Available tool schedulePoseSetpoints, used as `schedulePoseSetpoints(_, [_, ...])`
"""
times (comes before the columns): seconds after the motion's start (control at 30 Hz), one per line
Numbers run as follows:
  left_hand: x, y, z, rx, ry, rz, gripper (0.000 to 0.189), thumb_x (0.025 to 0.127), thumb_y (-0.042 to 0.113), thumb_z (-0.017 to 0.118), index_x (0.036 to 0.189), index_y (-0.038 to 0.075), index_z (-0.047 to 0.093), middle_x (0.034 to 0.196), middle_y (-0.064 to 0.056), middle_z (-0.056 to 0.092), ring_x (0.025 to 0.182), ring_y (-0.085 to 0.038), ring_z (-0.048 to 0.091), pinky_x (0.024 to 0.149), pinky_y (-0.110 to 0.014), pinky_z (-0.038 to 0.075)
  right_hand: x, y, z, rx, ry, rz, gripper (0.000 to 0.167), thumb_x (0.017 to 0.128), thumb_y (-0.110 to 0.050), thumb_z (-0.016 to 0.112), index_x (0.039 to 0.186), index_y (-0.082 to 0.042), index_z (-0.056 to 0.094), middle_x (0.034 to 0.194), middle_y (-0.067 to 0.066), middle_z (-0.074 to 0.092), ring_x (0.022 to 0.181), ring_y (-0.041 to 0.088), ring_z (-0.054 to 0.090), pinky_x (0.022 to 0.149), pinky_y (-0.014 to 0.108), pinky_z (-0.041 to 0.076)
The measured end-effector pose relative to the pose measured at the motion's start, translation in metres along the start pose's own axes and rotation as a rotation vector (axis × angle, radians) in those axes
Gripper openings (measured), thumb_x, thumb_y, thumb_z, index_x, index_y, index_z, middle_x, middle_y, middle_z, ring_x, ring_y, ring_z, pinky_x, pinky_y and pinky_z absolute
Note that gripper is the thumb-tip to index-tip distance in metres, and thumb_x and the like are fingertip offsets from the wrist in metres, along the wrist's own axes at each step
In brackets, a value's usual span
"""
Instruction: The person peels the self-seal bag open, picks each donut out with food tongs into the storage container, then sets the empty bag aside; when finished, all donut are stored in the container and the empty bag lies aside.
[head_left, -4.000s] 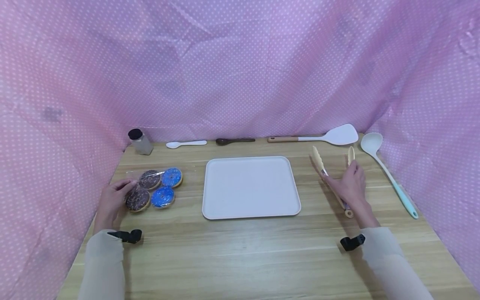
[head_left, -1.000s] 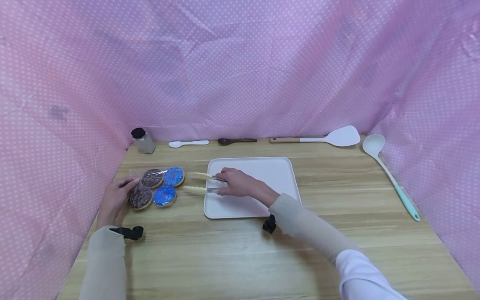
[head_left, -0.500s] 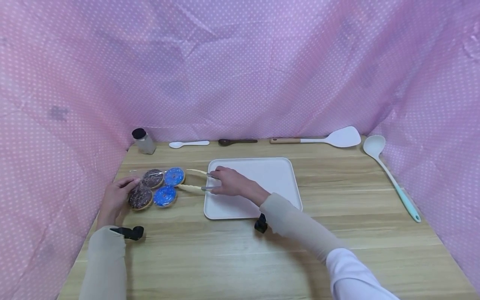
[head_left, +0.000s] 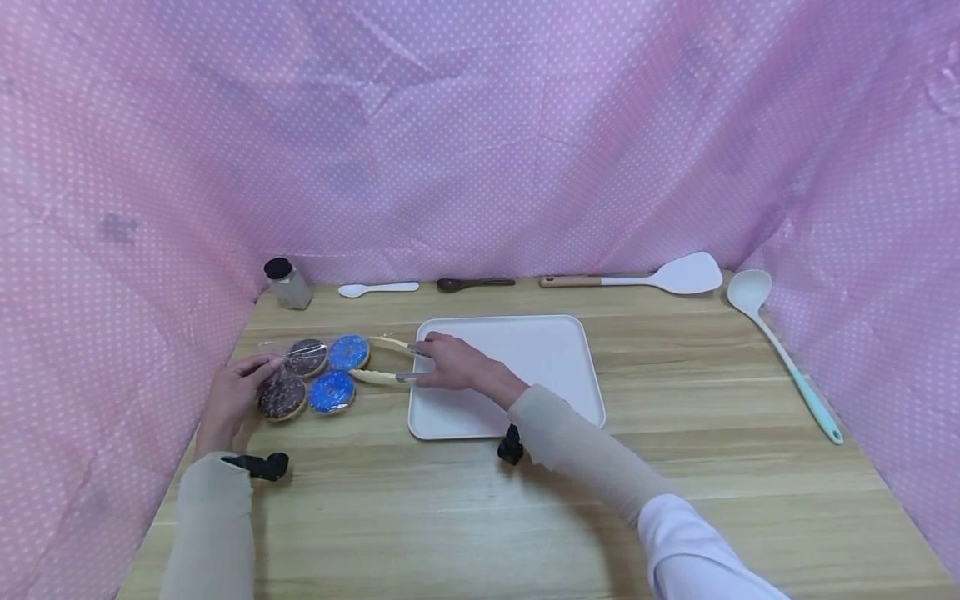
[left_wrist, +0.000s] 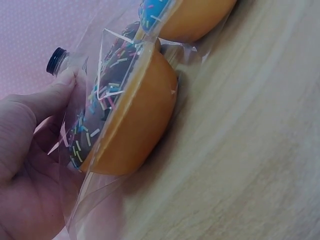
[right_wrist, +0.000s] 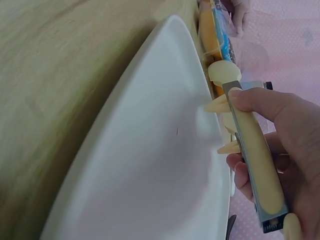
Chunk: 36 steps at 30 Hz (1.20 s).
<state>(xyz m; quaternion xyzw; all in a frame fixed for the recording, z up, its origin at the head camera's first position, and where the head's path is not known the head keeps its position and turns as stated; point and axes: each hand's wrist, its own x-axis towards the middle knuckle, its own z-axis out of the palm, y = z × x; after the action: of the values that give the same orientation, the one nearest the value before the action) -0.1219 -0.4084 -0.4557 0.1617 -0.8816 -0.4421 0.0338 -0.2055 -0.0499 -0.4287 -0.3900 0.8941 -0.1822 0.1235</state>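
My left hand [head_left: 227, 396] pinches the left edge of a clear plastic bag [left_wrist: 100, 192] between thumb and fingers. Inside lie two brown sprinkled donuts [head_left: 282, 396] and two blue ones. In the left wrist view the nearest brown donut [left_wrist: 135, 120] stands on its edge side close by the thumb. My right hand [head_left: 453, 362] grips a pair of cream and metal tongs [right_wrist: 255, 160] over the tray's left side. The tongs' arms are spread and point left. Their tips reach the bag's right end, beside the far blue donut [head_left: 348, 352].
A white tray [head_left: 525, 375] lies mid-table under my right hand. Along the back stand a black-capped jar [head_left: 291, 290], a white spoon [head_left: 382, 287], a dark spoon [head_left: 480, 283] and a white spatula [head_left: 686, 273]. A ladle [head_left: 783, 354] lies at right; pink dotted cloth surrounds the table.
Four seconds ago my right hand was at the tongs right of the tray. It has carried them left across the tray to the bag. My left hand keeps its pinch, nearly still.
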Motion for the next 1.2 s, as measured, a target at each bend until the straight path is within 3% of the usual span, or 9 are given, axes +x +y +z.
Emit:
schedulePoseSetpoints(0.37, [0.001,0.003,0.001,0.016,0.001,-0.07,0.062,0.091,0.054,0.054,0.128,0.004,0.058,0.112,0.019,0.057,0.103,0.006,0.044,0.087,-0.016,0.038,-0.008,-0.002,-0.003,-0.003,-0.003,0.007,0.058,0.087,-0.039,0.069,0.136,-0.013,0.053,0.113,0.004,0.058,0.086,0.012,0.052,0.071,0.024,0.046])
schedulePoseSetpoints(0.57, [0.003,0.006,0.002,0.026,0.02,-0.091,0.064,0.09,0.054,0.055,0.13,0.003,0.057,0.116,0.011,0.06,0.101,0.005,0.046,0.087,-0.017,0.039,-0.015,-0.001,-0.006,0.03,0.0,0.006,0.057,0.087,-0.04,0.069,0.134,-0.012,0.054,0.112,0.005,0.06,0.089,0.012,0.053,0.075,0.024,0.047])
schedulePoseSetpoints(0.83, [0.006,0.009,0.003,0.038,0.016,-0.094,0.064,0.091,0.055,0.055,0.13,0.004,0.057,0.119,0.006,0.059,0.098,0.008,0.045,0.089,-0.021,0.042,-0.025,0.003,-0.01,0.066,0.013,0.001,0.055,0.086,-0.039,0.069,0.131,-0.01,0.057,0.107,0.006,0.062,0.085,0.014,0.051,0.069,0.024,0.043])
schedulePoseSetpoints(1.2, [0.004,0.01,0.003,0.003,0.03,-0.062,0.06,0.091,0.051,0.057,0.126,0.002,0.059,0.093,0.031,0.053,0.091,0.011,0.045,0.08,-0.011,0.038,-0.043,0.01,-0.013,0.094,0.027,-0.004,0.057,0.086,-0.041,0.068,0.133,-0.011,0.055,0.111,0.005,0.06,0.085,0.013,0.052,0.069,0.023,0.043])
